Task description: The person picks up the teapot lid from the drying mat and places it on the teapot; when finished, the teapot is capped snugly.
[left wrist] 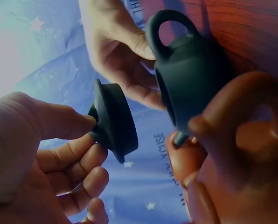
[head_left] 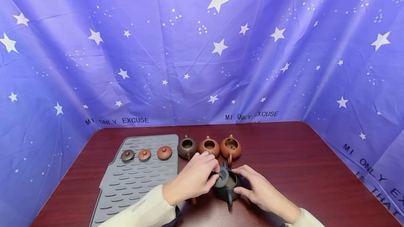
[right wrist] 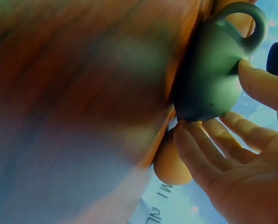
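Note:
My left hand point(head_left: 194, 176) pinches the knob of a round black teapot lid point(left wrist: 116, 122) between thumb and fingers. The lid is tilted and held just above the open mouth of a black teapot point(left wrist: 195, 74). That pot stands on the table, handle towards me and spout away. My right hand point(head_left: 260, 190) holds the pot's right side, its thumb point(right wrist: 260, 86) near the handle and its fingers point(right wrist: 199, 149) along the body. Close by the left hand is an orange-brown teapot point(left wrist: 241, 172), mostly hidden under that hand in the head view.
Behind the hands stand three lidless teapots: a dark brown one point(head_left: 182, 148), an orange-brown one point(head_left: 205, 152) and another orange one point(head_left: 235, 152). On the grey mat point(head_left: 126, 185) to the left lie a dark brown lid point(head_left: 127, 155), a small orange lid point(head_left: 144, 155) and a reddish lid point(head_left: 164, 152).

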A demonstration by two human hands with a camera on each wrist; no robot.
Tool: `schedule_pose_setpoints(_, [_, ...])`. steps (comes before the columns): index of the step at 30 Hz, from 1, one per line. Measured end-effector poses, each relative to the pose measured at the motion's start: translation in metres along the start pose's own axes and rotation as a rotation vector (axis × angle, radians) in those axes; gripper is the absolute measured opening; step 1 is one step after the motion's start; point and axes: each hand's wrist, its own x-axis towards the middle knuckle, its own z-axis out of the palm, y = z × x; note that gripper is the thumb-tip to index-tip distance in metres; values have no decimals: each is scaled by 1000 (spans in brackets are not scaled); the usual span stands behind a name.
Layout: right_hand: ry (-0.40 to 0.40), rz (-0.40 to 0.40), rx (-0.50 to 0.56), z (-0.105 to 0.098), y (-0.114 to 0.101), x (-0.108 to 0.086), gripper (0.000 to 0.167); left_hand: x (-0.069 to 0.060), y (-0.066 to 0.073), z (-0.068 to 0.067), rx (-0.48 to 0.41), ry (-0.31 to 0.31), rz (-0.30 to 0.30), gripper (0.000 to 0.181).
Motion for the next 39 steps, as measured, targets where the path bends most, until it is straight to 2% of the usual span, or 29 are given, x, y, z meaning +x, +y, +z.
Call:
schedule_pose_setpoints(7, [-6, -8, 3, 1, -4, 4, 41, 13, 5, 9, 46, -115, -13, 15])
schedule_pose_setpoints(14, [-36, 46, 4, -1, -5, 5, 42, 21, 6, 22, 91, -134, -34, 15])
schedule_pose_setpoints(20, [-37, 53, 11, -1, -3, 4, 43, 25, 7, 30, 109, -162, -39, 14])
schedule_pose_setpoints(25, [-31, 47, 17, 1, -2, 2, 49, 25, 8, 30, 118, -166, -41, 15])
schedule_pose_setpoints(32, [-14, -10, 23, 4, -3, 4, 53, 23, 7, 28, 122, -179, -60, 12])
schedule_pose_setpoints(35, [-23, -7, 24, 3, -4, 5, 51, 20, 4, 22, 99, -179, -77, 11])
schedule_pose_setpoints(39, [-36, 14, 19, -2, -2, 5, 49, 14, -4, 6, 75, -157, -110, 8])
